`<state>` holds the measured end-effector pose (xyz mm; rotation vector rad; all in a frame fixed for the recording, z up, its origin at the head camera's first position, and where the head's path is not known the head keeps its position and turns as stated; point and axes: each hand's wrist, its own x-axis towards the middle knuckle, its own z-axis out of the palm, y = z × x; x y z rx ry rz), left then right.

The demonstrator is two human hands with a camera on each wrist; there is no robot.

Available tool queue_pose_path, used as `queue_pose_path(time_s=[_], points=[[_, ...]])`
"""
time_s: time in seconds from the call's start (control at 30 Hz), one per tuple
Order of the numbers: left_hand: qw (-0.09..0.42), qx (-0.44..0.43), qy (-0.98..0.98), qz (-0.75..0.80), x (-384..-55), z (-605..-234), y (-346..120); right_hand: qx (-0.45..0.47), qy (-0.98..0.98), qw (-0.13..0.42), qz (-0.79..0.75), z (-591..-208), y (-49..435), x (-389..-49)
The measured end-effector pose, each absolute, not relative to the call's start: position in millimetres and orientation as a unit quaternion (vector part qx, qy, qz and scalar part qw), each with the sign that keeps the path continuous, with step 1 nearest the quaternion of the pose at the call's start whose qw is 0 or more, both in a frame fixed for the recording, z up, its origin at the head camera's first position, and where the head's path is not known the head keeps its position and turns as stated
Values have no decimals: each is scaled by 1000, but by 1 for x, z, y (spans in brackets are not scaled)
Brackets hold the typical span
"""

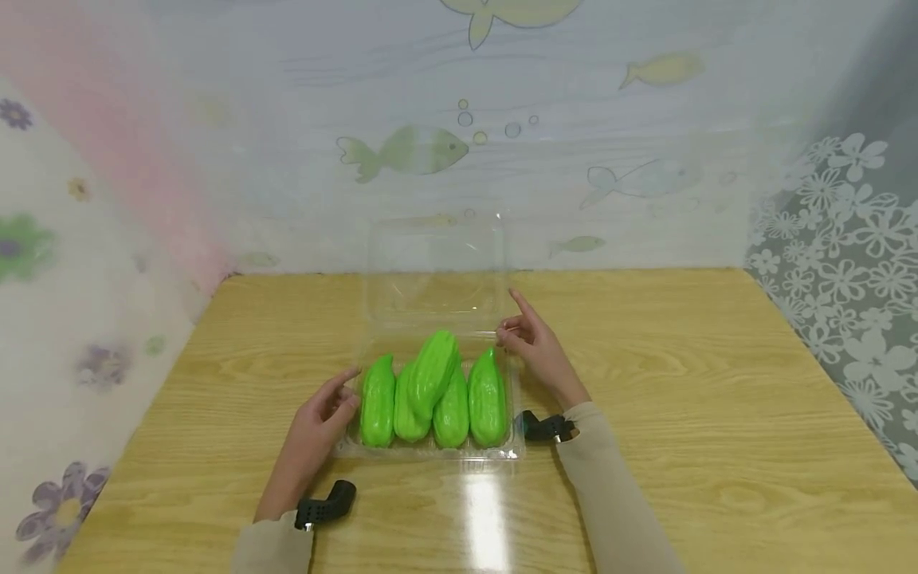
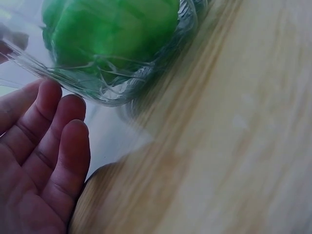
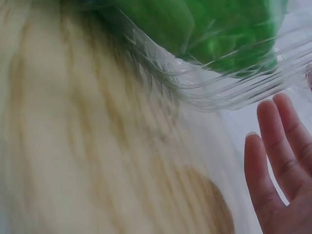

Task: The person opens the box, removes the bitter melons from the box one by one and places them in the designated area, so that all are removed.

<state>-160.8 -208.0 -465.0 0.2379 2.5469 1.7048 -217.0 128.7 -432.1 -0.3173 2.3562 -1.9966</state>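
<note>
A clear plastic clamshell box point(image 1: 430, 454) sits on the table, its transparent lid point(image 1: 437, 271) raised at the back. Several glossy bright green, ribbed, elongated gourd-like pieces point(image 1: 488, 402) fill the base; most lie side by side, with one slanting piece point(image 1: 433, 371) on top. At the box's left side my left hand point(image 1: 315, 426) holds the rim between thumb and fingers; in the left wrist view its fingertips point(image 2: 73, 105) meet the plastic edge. My right hand point(image 1: 541, 351) pinches the rim near the back right corner, index finger stretched out. The thumbs are mostly hidden in the wrist views.
The wood-grain table point(image 1: 681, 383) extends on both sides of the box. Behind it stands a wall point(image 1: 287, 183) with fish drawings. Black wrist-worn devices point(image 1: 326, 504) sit at both sleeve cuffs. A bright light reflection lies on the tabletop in front of the box.
</note>
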Motion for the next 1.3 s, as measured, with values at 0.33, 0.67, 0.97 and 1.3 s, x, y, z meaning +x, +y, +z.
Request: queue_pose_path(time_s=[0.33, 0.67, 0.97, 1.3], points=[[40, 74, 824, 560, -156, -460, -206, -97, 756, 21, -647, -457, 134, -226], [37, 72, 830, 551, -143, -437, -197, -83, 760, 31, -644, -448, 131, -219], [36, 74, 823, 562, -143, -438, -196, -79, 756, 36, -648, -447, 133, -216], [34, 74, 828, 555, -142, -438, -195, -80, 756, 35, -649, -465, 140, -224]])
